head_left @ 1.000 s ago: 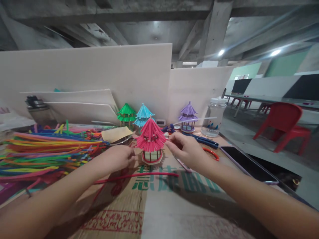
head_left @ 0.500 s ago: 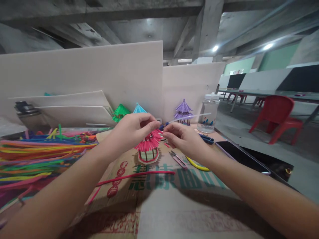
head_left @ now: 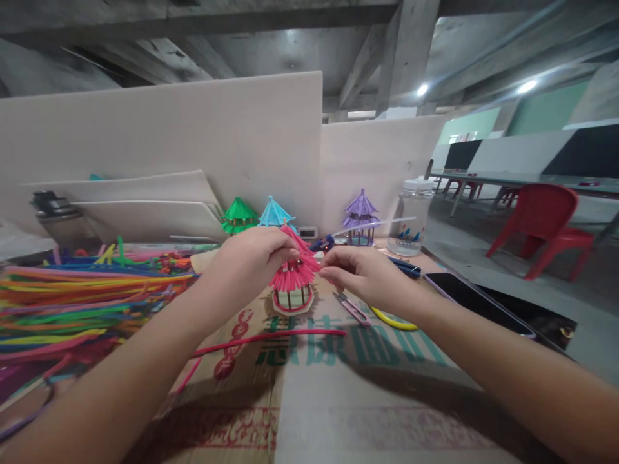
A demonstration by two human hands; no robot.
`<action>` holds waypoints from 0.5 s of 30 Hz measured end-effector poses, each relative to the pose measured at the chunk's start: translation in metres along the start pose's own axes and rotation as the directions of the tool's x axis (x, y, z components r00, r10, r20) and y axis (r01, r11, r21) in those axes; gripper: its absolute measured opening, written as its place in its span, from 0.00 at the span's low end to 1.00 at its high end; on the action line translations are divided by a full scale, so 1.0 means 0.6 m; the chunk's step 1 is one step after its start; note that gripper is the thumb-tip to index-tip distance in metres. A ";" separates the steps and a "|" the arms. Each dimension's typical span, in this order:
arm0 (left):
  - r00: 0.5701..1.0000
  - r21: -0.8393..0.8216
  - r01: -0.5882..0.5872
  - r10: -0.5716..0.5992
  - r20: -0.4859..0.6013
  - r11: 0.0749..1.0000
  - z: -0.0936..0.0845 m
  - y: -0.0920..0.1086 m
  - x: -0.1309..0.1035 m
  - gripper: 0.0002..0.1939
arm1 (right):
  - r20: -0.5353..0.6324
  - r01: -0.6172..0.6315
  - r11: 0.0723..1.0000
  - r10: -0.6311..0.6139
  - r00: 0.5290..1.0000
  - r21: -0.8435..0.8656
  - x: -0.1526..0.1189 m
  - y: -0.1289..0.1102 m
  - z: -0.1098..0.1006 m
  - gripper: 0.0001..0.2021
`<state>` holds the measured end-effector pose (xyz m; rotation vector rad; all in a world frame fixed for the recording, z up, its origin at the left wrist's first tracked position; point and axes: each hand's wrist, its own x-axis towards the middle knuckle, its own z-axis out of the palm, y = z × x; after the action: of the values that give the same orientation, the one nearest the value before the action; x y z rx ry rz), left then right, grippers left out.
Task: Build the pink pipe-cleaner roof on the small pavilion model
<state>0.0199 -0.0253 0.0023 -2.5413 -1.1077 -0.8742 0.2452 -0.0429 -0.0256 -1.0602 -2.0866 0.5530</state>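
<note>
A small pink pavilion model [head_left: 293, 278] made of fuzzy stems stands on the cardboard, with a layered roof, dark posts and a pale octagonal base. My left hand [head_left: 258, 258] is at its left side, thumb and fingers closed against the upper roof. Just right of the roof, my right hand [head_left: 360, 270] has its fingertips pinched together; whatever they hold is too small to make out. Behind the hands lies a blue glue gun [head_left: 323, 243] with a clear glue stick [head_left: 382, 223] sticking out. Thread snips [head_left: 352, 309] lie below my right hand.
Green [head_left: 239, 216], blue [head_left: 275, 211] and purple [head_left: 361, 216] pavilions stand at the back. Many coloured pipe cleaners [head_left: 87, 290] are piled left. A red pipe cleaner [head_left: 271, 338] lies in front. A plastic jar [head_left: 410, 216] and a phone [head_left: 476, 303] are on the right.
My hands have moved apart from above the pink pavilion. The left has come down leftward, uncovering the roof's peak. The view has shifted slightly.
</note>
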 end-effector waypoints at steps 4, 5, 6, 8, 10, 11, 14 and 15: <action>0.993 0.024 0.073 -0.071 -0.095 0.997 -0.016 -0.017 -0.002 0.13 | 0.203 -0.018 0.993 0.042 0.978 -0.118 -0.003 0.010 0.003 0.14; 0.990 0.016 0.086 -0.083 -0.113 0.996 -0.018 -0.021 -0.002 0.13 | 0.250 0.012 0.979 0.040 0.968 -0.201 -0.005 0.016 0.014 0.10; 0.988 0.002 0.088 -0.087 -0.126 0.996 -0.020 -0.023 -0.003 0.13 | 0.294 0.055 0.953 0.037 0.955 -0.298 -0.008 0.022 0.029 0.08; 0.987 -0.037 0.065 -0.070 -0.141 0.997 -0.021 -0.023 -0.004 0.12 | 0.326 0.122 0.892 0.030 0.945 -0.435 -0.016 0.036 0.069 0.10; 0.988 -0.072 0.003 -0.014 -0.156 0.997 -0.021 -0.019 -0.006 0.10 | 0.325 0.139 0.809 0.067 0.943 -0.571 -0.026 0.048 0.107 0.07; 0.985 -0.079 -0.035 0.021 -0.173 0.996 -0.021 -0.016 -0.006 0.09 | 0.352 0.164 0.786 0.072 0.933 -0.596 -0.031 0.053 0.120 0.07; 0.962 -0.107 -0.134 0.103 -0.253 0.985 -0.024 -0.009 -0.011 0.08 | 0.288 0.174 0.825 -0.014 0.958 -0.537 -0.040 0.056 0.135 0.05; 0.952 -0.117 -0.159 0.121 -0.281 0.980 -0.027 -0.006 -0.013 0.08 | 0.258 0.166 0.863 -0.043 0.965 -0.476 -0.038 0.051 0.134 0.05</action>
<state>0.0062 -0.0346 0.0102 -2.4703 -0.7977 -1.2557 0.2091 -0.0484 -0.1071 -1.1924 -2.5675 0.0815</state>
